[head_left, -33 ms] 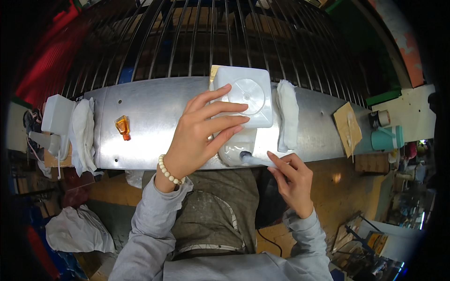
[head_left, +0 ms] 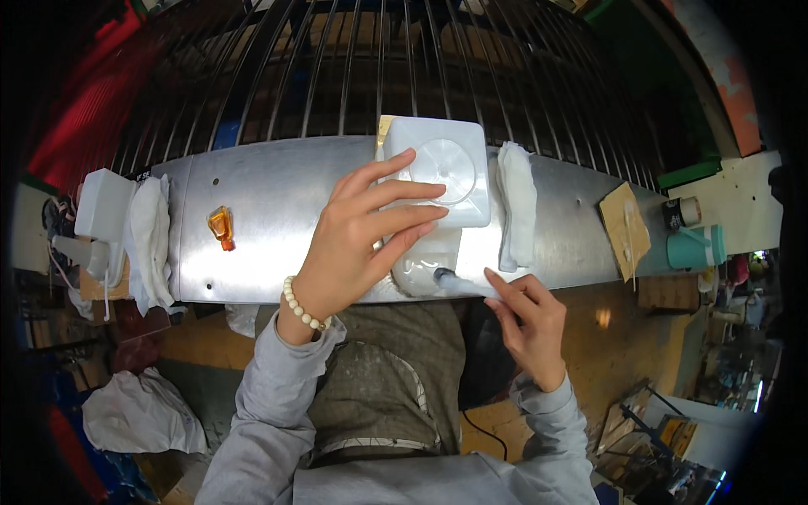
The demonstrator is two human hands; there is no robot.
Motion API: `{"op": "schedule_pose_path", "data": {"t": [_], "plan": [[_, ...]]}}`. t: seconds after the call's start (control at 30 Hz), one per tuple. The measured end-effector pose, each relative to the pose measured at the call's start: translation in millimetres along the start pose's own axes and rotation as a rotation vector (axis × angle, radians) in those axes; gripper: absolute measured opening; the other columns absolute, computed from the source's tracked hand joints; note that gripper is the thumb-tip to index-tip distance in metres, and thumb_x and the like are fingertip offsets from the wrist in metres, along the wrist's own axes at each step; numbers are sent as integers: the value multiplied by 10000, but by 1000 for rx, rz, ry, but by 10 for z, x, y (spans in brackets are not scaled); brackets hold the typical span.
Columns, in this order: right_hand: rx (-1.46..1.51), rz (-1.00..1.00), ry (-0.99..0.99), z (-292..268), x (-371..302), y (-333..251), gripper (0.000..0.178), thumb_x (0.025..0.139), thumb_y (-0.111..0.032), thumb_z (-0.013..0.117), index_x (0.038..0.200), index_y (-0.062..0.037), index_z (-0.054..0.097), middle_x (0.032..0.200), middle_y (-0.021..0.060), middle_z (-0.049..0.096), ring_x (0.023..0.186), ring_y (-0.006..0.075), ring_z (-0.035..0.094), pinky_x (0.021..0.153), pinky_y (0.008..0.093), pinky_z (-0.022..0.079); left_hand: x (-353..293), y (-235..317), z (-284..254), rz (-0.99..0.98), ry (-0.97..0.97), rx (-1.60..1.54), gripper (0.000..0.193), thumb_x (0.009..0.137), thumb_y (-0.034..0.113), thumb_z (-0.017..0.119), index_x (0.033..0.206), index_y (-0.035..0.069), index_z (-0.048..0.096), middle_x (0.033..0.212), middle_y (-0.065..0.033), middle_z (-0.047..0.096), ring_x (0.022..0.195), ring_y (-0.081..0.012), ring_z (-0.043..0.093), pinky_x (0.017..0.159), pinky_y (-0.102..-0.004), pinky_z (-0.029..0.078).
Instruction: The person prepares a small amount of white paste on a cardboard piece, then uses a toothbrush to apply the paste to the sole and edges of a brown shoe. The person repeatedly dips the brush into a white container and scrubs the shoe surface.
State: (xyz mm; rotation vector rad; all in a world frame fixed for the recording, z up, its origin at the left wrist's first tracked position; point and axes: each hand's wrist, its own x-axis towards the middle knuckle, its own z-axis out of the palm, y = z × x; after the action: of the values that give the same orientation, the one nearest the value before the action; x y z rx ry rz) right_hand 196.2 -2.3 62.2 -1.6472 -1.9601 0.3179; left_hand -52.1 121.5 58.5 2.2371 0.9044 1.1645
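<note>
A white square plastic container (head_left: 467, 139), with a round ringed face turned up, sits at the middle of the metal bench. My left hand (head_left: 353, 223) lies over its near left part, fingers stretched and spread across the top face. In front of it, close to the bench edge, is a glossy, clear-to-whitish rounded object (head_left: 414, 275), partly hidden by my hand. My right hand (head_left: 534, 324) pinches the end of a slim whitish brush-like tool (head_left: 470, 287). Its dark tip meets or overlaps the glossy object; I cannot tell which.
A folded white cloth (head_left: 517, 206) lies right of the container. Left on the bench (head_left: 278, 181) is a small amber bottle (head_left: 221, 225); farther left are another white cloth (head_left: 150, 240) and a white container (head_left: 101, 202). Brown cardboard (head_left: 624, 229) and a teal cup (head_left: 692, 248) are at right.
My right hand and the brush-like tool have shifted slightly to the right. My left hand stays on the container.
</note>
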Motion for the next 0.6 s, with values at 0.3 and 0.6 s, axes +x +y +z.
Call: {"op": "schedule_pose_path", "data": {"t": [0.3,0.6], "plan": [[-33,-109,120,-348,214,-118,479,806,-32,796,1275,-117,745,691,60,547,526,192,492,512,328,405,28,-69,-31,-22,-14,-45,243,931,111,703,1158,125,789,1264,-33,739,1406,-323,520,1094,-447,467],[-103,-155,55,-130,182,14,440,777,0,809,1193,-142,784,733,63,637,580,198,557,545,316,444,16,16,-126,-169,84,-242,282,989,105,627,1243,87,747,1297,-118,717,1409,-346,519,1073,-447,508]]}}
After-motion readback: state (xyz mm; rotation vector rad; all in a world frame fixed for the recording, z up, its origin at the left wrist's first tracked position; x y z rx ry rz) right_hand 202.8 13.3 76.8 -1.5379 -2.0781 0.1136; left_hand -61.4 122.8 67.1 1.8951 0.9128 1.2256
